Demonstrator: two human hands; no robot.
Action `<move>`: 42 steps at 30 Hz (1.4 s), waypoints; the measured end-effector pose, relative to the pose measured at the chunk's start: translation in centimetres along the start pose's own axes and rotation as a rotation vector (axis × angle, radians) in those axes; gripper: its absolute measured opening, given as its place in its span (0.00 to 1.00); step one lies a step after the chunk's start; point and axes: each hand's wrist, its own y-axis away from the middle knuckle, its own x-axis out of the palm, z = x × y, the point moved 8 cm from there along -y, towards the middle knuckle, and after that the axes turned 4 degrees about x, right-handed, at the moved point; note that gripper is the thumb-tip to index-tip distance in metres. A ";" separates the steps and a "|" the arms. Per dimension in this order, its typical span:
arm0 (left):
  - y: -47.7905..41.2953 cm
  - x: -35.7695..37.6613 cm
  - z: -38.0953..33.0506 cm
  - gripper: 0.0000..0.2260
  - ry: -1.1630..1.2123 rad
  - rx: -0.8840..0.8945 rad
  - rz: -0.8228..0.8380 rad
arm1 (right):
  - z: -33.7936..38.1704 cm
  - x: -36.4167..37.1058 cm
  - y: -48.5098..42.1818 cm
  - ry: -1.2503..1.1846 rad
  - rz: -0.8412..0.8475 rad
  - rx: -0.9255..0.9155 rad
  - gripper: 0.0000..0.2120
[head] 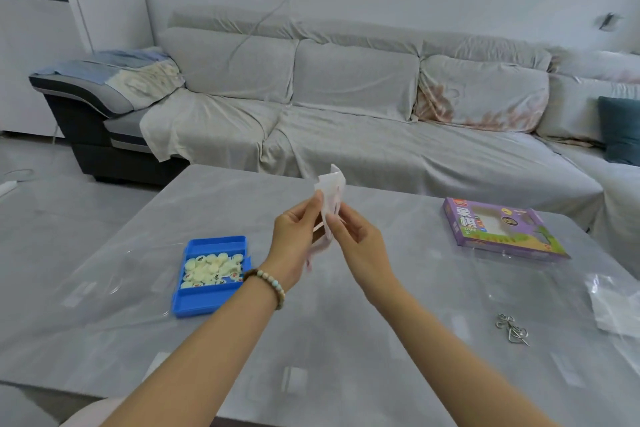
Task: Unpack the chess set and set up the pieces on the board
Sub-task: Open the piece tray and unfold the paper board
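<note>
1. My left hand and right hand both pinch a folded white sheet. I hold it upright in the air above the grey table.
2. The sheet carries faint pink print, too creased and blurred to read. Its lower part is hidden behind my left hand.
3. To the right of my fingers and a little beyond them, a purple box lies flat. It bears the large characters 象棋, with small letters beneath that seem to read XIANG QI. The rest of its print is too small to make out.
4. To the left of my fingers and nearer to me, a blue tray holds a heap of pale round pieces. Their red and dark marks are unreadable.
5. Right of my fingers and nearer still lie some tangled metal loops. Past them is a clear plastic bag, cut off at the edge.
6. A beaded bracelet circles my left wrist.
</note>
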 end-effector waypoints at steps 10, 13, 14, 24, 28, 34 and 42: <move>-0.2 -3.1 -0.7 0.10 -0.071 0.092 -0.265 | -1.4 -3.4 -0.1 -0.185 -0.217 0.162 0.12; -0.7 -2.7 -2.3 0.24 -0.512 0.353 -0.190 | -1.5 -3.9 -0.2 -0.180 -0.207 0.194 0.12; -0.5 -2.0 -2.9 0.33 -0.726 0.456 -0.142 | -1.5 -3.9 -0.2 -0.170 -0.194 0.204 0.13; -1.0 -0.9 -0.6 0.27 -0.865 0.368 0.125 | -1.5 -4.4 -0.4 -0.202 -0.139 0.267 0.12; -1.7 -2.6 0.7 0.22 -0.446 0.138 0.036 | -2.1 -4.7 -0.5 -0.306 -0.141 0.334 0.09; -1.2 -5.0 4.0 0.38 -0.769 -0.201 0.049 | -2.8 -7.8 -0.7 -0.415 -0.328 0.327 0.06; 1.3 4.2 0.1 0.14 -0.390 0.135 0.365 | -2.9 -4.7 -1.0 -0.523 -0.155 0.355 0.06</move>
